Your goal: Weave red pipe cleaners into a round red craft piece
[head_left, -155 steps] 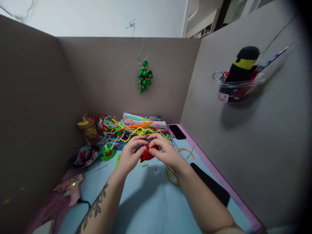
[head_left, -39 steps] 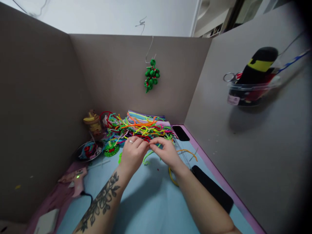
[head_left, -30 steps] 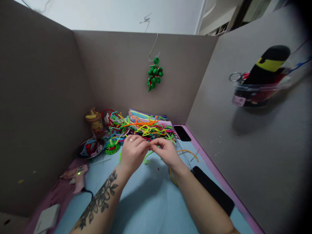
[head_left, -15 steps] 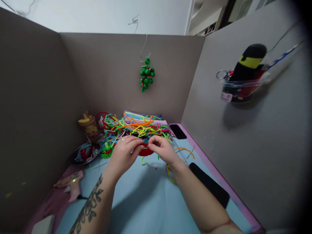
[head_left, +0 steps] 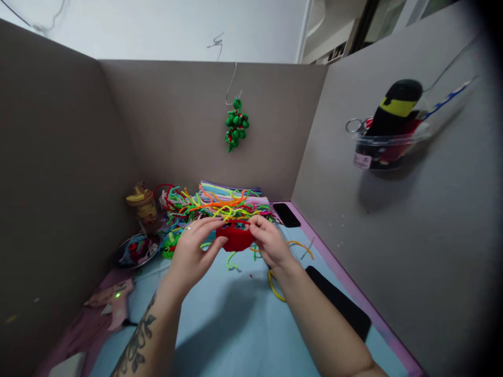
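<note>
A red pipe-cleaner piece (head_left: 234, 239), with a rounded lower body and a thin strip along its top, is held up above the table in front of the pile. My left hand (head_left: 194, 246) grips its left side, fingers along the top and thumb lower down. At the upper right end, my right hand (head_left: 269, 241) pinches it between thumb and fingers. Behind both hands lies a heap of loose coloured pipe cleaners (head_left: 223, 201). A green pipe-cleaner figure (head_left: 168, 247) sits just left of my left hand, partly hidden.
A pink glue gun (head_left: 120, 303) with a green light and a dark bowl (head_left: 135, 251) lie at left. On the right are a phone (head_left: 286, 215), a black flat pad (head_left: 340, 301) and a tool cup (head_left: 389, 149) on the wall. Green leaves (head_left: 237, 125) hang from a wire.
The red piece has turned so its broad face shows more. My hands have moved slightly apart, and the left thumb now rests lower on it. The view has tilted slightly.
</note>
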A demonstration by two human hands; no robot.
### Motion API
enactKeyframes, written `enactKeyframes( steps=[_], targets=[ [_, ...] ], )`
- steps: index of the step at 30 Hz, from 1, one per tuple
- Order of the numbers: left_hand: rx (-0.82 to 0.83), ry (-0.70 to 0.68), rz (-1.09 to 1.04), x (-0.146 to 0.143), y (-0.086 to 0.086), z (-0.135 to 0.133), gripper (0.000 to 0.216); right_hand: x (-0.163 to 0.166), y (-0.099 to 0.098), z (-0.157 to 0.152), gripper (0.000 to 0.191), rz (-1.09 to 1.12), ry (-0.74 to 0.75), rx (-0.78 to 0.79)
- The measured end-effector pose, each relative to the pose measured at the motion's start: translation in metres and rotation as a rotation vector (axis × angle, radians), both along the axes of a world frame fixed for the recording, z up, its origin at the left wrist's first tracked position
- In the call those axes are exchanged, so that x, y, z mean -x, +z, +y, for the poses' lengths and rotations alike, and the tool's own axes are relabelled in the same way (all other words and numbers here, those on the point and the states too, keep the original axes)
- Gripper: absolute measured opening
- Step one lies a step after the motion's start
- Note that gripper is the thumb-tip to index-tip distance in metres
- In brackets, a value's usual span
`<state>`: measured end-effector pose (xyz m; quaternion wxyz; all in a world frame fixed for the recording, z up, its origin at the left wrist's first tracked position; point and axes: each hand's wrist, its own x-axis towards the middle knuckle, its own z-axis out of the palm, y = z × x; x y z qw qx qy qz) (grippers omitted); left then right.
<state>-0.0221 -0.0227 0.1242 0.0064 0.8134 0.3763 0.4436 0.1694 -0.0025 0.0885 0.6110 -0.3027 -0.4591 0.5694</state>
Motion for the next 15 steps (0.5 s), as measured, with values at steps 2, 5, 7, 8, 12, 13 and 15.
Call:
enactKeyframes(
  steps=[2,5,7,8,12,13,15],
  targets=[
    [0.024,-0.016,0.001,-0.001,0.0,0.0,0.03,-0.001,0.002,-0.002,0.028,0.003,0.018,-0.011],
    [0.062,-0.032,0.012,-0.001,0.001,0.002,0.036,-0.002,0.006,-0.007,0.029,0.006,0.044,-0.014],
    [0.083,-0.042,0.013,0.0,0.002,0.004,0.035,-0.002,0.008,-0.009,0.029,0.025,0.063,0.0],
    [0.096,-0.049,0.011,0.0,0.002,0.004,0.034,-0.001,0.008,-0.01,0.029,0.028,0.074,0.002],
    [0.164,-0.095,0.006,0.002,0.003,0.005,0.027,0.003,0.004,-0.009,0.026,-0.041,0.108,-0.062],
    [0.18,-0.115,0.01,0.003,0.004,0.005,0.024,0.004,0.001,-0.008,0.024,-0.075,0.111,-0.089],
    [0.205,-0.152,0.027,0.007,0.004,0.006,0.018,0.007,-0.005,-0.006,0.023,-0.147,0.119,-0.135]
  ],
)
